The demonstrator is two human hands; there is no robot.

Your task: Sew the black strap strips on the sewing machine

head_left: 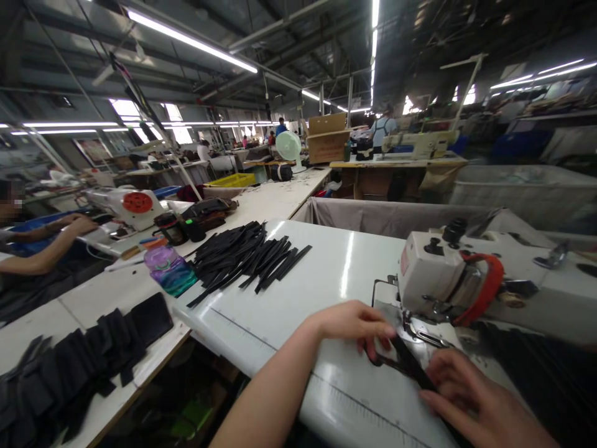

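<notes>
A black strip (410, 359) stretches between my two hands, just in front of the white sewing machine (429, 274) with a red guard. My left hand (357, 326) pinches its far end, and a dark loop, perhaps a scissors handle, hangs under those fingers. Closer to me, my right hand (461, 389) has its fingers curled around the strip's near part. The machine's metal foot area lies right beyond the strip. Behind my left hand, a loose pile of black strips (233, 252) rests on the white tabletop (326, 267). More dark material lies to the right of my right hand.
A purple and teal bottle (170, 269) stands at the pile's left. Overlapping black pieces (79, 361) cover part of the left table. Another person's arms (46, 246) are at a machine on the far left. A grey cloth bin (373, 214) sits behind the table.
</notes>
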